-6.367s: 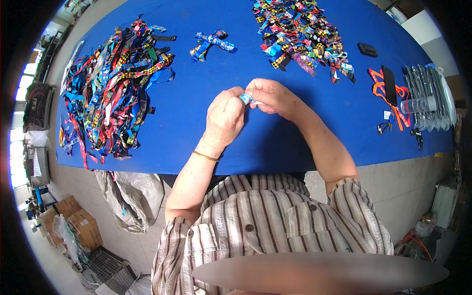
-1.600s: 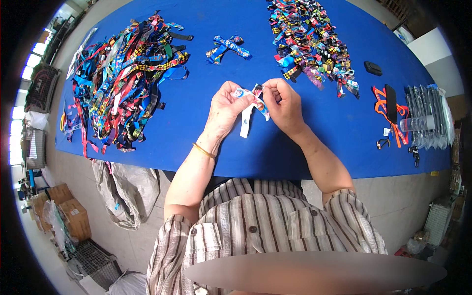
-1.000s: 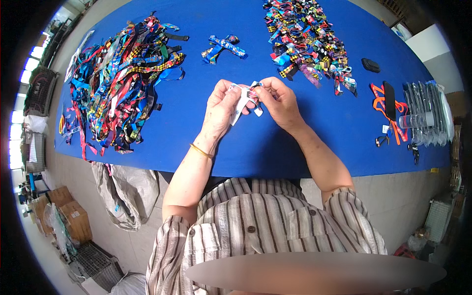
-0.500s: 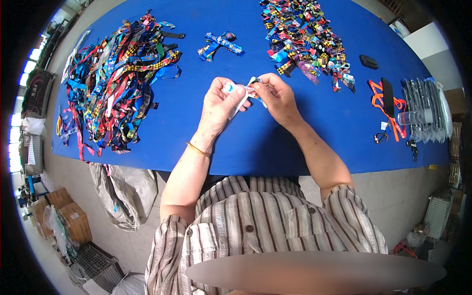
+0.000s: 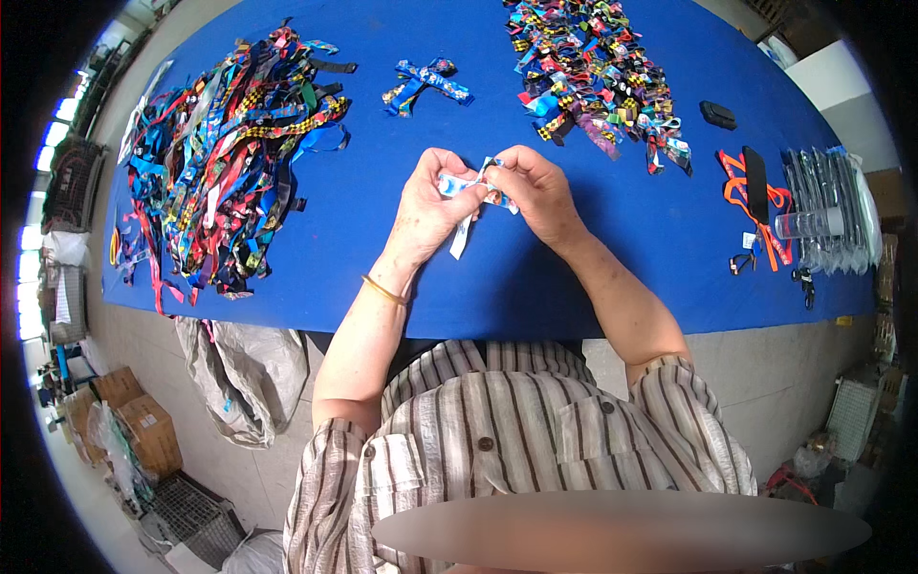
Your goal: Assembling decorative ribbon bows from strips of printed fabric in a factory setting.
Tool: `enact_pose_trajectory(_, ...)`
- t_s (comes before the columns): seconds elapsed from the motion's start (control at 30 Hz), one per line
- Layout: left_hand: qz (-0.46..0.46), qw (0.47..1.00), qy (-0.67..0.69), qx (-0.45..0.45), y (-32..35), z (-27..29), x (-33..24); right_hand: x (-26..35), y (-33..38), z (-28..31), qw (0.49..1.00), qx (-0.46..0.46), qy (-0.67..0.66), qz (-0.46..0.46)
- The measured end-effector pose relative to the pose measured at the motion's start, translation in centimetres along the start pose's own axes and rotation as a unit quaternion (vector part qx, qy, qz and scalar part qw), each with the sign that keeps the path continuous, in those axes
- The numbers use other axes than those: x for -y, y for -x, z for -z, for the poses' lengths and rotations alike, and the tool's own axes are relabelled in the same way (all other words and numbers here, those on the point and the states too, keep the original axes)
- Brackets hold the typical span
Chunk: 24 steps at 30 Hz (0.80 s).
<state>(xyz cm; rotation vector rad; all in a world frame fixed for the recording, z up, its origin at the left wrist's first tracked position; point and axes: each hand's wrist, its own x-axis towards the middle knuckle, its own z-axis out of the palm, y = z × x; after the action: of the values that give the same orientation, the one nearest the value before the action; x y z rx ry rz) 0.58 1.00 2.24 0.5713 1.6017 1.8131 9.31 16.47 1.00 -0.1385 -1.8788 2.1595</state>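
Over the middle of the blue table, both my hands pinch one short printed ribbon strap (image 5: 497, 199), white and blue with coloured patches. My left hand (image 5: 432, 199) has its thumb and fingers closed on one side of it; a pale end dangles below. My right hand (image 5: 537, 191) grips the other side, thumb against fingertips. The strap is bent between them, and its fastening is hidden by my fingers. Beyond my hands lie crossed blue printed straps (image 5: 426, 84).
A loose heap of colourful straps (image 5: 234, 163) covers the table's left. Rows of folded straps (image 5: 602, 81) lie at the far right of centre. On the right are a black case (image 5: 717, 116), an orange lanyard (image 5: 734, 191) and stacked clear plastic packets (image 5: 830, 206).
The strap has turned and flattened between my fingers, showing more of its printed face. Its pale end hangs lower now. Both hands stay in nearly the same place.
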Motion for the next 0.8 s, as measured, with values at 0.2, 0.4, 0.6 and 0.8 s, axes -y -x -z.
enact_pose_trajectory(0.2,-0.009,0.999,0.031,-0.003,0.1,-0.4,-0.1,0.4,0.1,0.3,0.999,-0.028,-0.014,-0.026)
enact_pose_trajectory(0.4,-0.107,0.985,0.043,-0.126,-0.5,-0.4,1.3,1.3,-0.3,-0.2,0.997,-0.067,-0.022,0.018)
enact_pose_trajectory(0.6,-0.151,0.978,-0.106,-0.096,0.4,-0.5,1.2,1.1,0.0,-0.3,0.997,-0.065,0.019,0.024)
enact_pose_trajectory(0.8,-0.101,0.993,-0.053,-0.03,0.8,-1.1,-0.1,1.4,0.0,-0.1,0.997,-0.007,0.024,0.073)
